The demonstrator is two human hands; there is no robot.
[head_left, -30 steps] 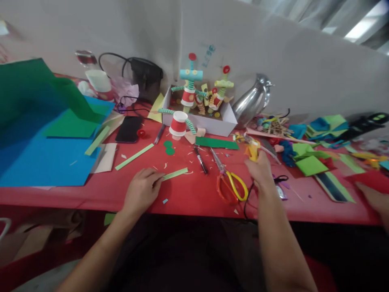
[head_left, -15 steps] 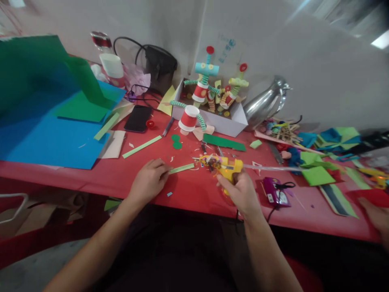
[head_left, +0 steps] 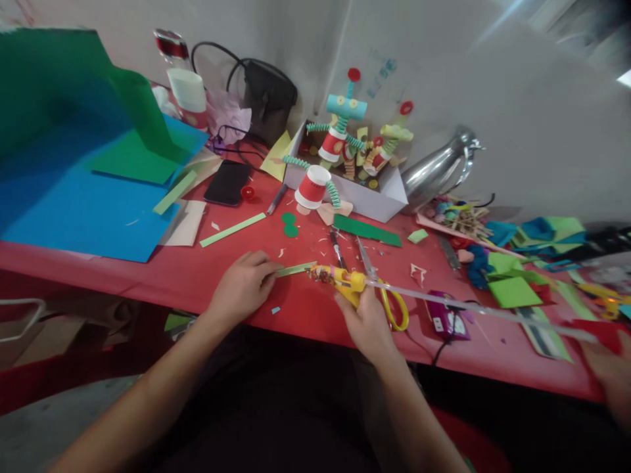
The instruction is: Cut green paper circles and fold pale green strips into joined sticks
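My left hand (head_left: 242, 287) rests on the red table (head_left: 197, 276) and pinches the near end of a light green paper strip (head_left: 296, 269). My right hand (head_left: 365, 320) is closed round a yellow glue gun (head_left: 345, 280), whose nozzle points left and sits at the strip's far end. A clear glue stick (head_left: 444, 301) juts out of the gun's back to the right. Scissors (head_left: 389, 295) with yellow and orange handles lie just behind the gun.
Blue and green paper sheets (head_left: 89, 190) lie at the left, with a black phone (head_left: 227, 182) beside them. A white box (head_left: 359, 190) with paper-cup figures stands at the back, next to a metal jug (head_left: 436, 171). Coloured paper scraps cover the right side, where another person's hand (head_left: 614, 371) shows.
My right hand has brought the glue gun from the right side of the table leftward to the end of the green strip. My left hand has stayed on the strip.
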